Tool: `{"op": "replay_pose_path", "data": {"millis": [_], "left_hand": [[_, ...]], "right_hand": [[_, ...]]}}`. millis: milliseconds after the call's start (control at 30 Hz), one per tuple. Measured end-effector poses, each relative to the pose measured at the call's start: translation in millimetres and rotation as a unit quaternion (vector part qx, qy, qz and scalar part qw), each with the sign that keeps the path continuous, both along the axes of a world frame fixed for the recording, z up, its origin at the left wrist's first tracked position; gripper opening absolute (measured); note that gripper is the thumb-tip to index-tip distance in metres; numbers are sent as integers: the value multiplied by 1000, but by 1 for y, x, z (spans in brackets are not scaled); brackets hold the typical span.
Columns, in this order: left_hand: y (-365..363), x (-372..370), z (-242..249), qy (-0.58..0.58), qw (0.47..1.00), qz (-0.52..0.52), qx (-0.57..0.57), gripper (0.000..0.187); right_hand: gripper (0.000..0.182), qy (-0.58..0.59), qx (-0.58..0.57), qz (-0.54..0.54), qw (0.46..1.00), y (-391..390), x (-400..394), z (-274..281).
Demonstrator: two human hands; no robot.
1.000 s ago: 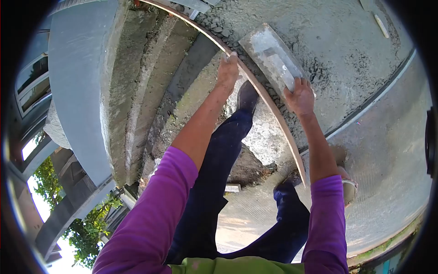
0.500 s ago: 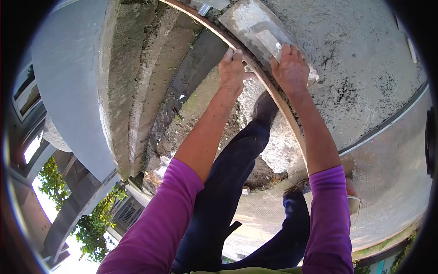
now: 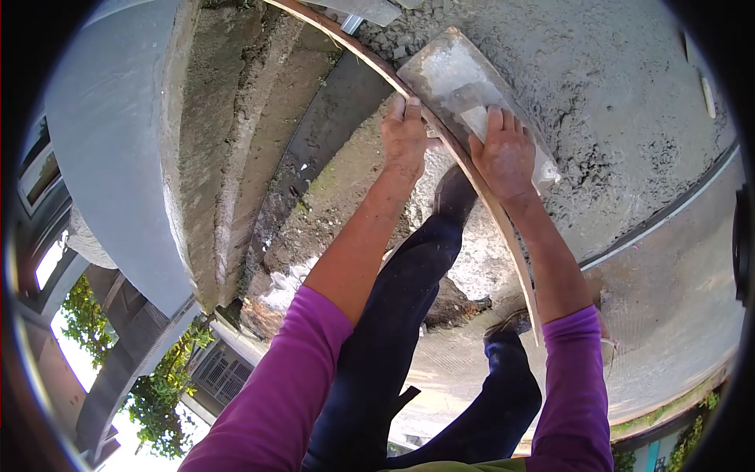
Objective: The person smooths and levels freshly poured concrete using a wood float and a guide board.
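Note:
My left hand (image 3: pixel 404 140) is closed on the edge of a long, thin wooden board (image 3: pixel 481 189), fingers over its top. The board looks curved in this wide view and runs along the side of the wet concrete (image 3: pixel 613 102). In my right hand (image 3: pixel 507 157) is the handle of a flat rectangular plastering trowel (image 3: pixel 444 69). The trowel's blade lies on the wet concrete right beside the board, smeared with grey cement. My right fingers wrap the handle, partly hiding it.
Concrete steps or ledges (image 3: pixel 236 141) rise at the left. A dark strip (image 3: pixel 661 208) borders the wet concrete at the right, near a pale stick (image 3: pixel 708 96). Broken rubble ground (image 3: pixel 480 263) lies under my feet. Partly behind my right arm is a bucket-like object (image 3: pixel 606 334).
My right hand has drawn the trowel toward my body and slightly right along the board. My left hand still grips the board; the whole view has shifted a little.

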State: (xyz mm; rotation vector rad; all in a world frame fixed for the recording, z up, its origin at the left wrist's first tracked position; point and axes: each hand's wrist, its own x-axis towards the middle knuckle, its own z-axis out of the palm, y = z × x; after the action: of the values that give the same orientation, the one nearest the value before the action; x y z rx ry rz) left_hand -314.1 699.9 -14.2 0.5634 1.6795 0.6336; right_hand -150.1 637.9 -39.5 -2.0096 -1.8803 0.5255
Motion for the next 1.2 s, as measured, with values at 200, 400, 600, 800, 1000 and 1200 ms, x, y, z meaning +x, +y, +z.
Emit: {"op": "replay_pose_path", "data": {"millis": [200, 400, 600, 800, 1000, 1200], "left_hand": [[2, -3, -8, -23, 999, -16, 17, 55], [6, -7, 4, -28, 1000, -8, -1, 60], [-6, -15, -4, -107, 994, -25, 19, 68], [-3, -9, 0, -69, 997, -14, -16, 74], [1, -20, 3, -130, 991, -33, -23, 68], [-7, -19, 14, -147, 987, -30, -50, 76]], "right_hand": [[43, -2, -3, -19, 1000, 61, -8, -11], [43, -37, -4, -62, 997, 15, 13, -22], [48, -32, -19, -47, 998, 43, 22, -11], [43, -21, -31, -29, 999, 38, -14, -11], [40, -12, -55, -64, 996, 51, -14, 9], [37, -48, -6, -9, 999, 87, -39, 9]]}}
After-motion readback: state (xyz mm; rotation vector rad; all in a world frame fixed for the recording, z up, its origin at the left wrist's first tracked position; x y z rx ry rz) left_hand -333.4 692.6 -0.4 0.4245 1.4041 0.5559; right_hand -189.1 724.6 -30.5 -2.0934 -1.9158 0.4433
